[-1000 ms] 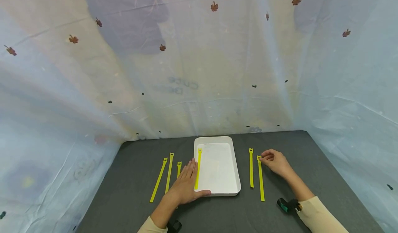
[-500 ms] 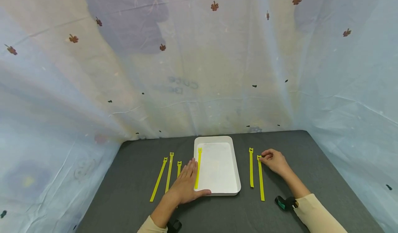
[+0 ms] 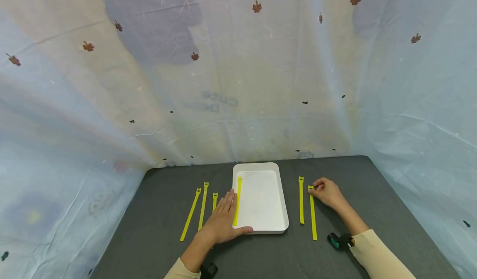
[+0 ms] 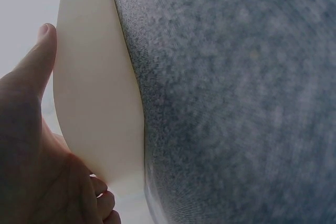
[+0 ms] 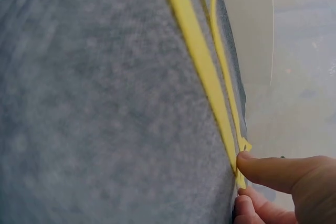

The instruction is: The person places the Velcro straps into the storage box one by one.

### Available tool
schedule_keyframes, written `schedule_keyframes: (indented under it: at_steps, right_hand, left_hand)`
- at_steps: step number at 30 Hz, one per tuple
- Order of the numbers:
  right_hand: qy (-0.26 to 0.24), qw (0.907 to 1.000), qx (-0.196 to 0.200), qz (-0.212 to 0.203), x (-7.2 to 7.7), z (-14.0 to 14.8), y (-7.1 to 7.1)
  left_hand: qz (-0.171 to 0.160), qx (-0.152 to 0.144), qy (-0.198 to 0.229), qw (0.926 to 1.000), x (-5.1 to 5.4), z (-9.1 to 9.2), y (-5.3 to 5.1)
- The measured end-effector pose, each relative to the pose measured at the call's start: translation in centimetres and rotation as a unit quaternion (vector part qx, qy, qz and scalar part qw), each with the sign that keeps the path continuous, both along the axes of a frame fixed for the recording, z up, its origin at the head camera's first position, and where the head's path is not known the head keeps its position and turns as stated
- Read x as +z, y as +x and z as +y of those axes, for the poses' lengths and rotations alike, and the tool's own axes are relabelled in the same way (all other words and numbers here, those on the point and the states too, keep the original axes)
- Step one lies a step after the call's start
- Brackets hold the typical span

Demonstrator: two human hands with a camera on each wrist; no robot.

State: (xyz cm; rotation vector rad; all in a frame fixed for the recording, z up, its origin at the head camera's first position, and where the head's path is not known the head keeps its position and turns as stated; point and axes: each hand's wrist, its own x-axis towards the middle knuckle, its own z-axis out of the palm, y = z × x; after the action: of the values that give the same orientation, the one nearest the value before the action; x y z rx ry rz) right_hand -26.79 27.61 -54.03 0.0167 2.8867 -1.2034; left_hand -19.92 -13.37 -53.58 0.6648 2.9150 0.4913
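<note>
Where the left hand (image 3: 222,225) rests: at the near left corner of a white, shallow, rounded-rectangular tray (image 3: 262,200); fingers straight along the left rim, thumb spread, gripping nothing.
Left wrist view adds: palm side of that hand and the tray's smooth outer wall, both hidden from the head view.
Right hand (image 3: 328,194): thumb and fingertips pinch the outer yellow flat strap (image 3: 313,219) near its slotted head; its tail lies on the dark grey cloth-covered table (image 3: 272,258).
Right wrist view adds: thumb on one side of the strap end, fingers on the other. Whether that end is off the cloth, cannot tell.
Inner yellow flat strap (image 3: 301,204): between tray and pinched strap. Looks close to the thumb from the right wrist; the head view shows it apart.
In the tray: one yellow flat strap (image 3: 238,200), lengthwise by the left wall; seen only from the head.
Left of the tray: leftmost yellow strap (image 3: 190,215), slanted; middle yellow strap (image 3: 203,206); short-showing yellow strap (image 3: 214,200), partly hidden by the left hand.
</note>
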Motion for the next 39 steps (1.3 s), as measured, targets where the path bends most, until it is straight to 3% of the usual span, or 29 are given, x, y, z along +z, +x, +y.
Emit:
schedule_keyframes:
  at_steps: [29,39]
  right_hand:
    - [0.004,0.9998,0.006,0.019,-0.15,-0.06,0.32]
    - [0.006,0.9993,0.001,0.037,0.25,-0.10,0.49]
  left_hand:
    - [-0.008,0.000,0.001,1.0000,0.54,0.10,0.04]
    - [-0.005,-0.002,-0.004,1.0000,0.24,0.01,-0.09]
